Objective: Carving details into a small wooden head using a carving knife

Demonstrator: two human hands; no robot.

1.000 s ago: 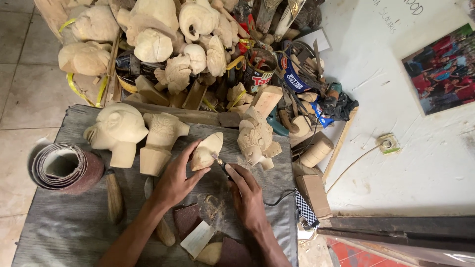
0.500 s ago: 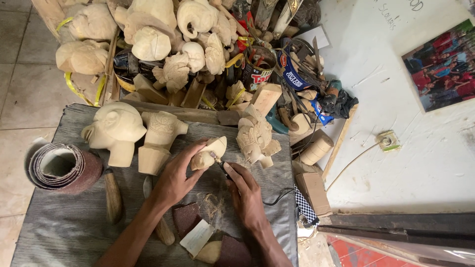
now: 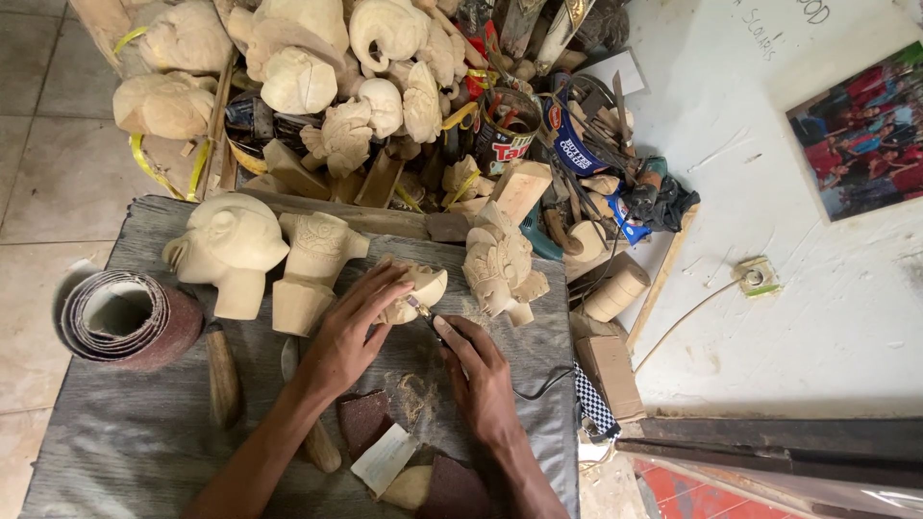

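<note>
Centre frame: left hand grips small wood carving, fingers curled over it on the grey bench. Right hand pinches a corded rotary tool — tip touching the carving. Sandpaper roll at far left.

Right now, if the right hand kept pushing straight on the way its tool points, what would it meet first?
The right hand aims its corded tool up and left at the small wooden carving held by the left hand. The tip looks already against it, though depth is unclear.
</note>
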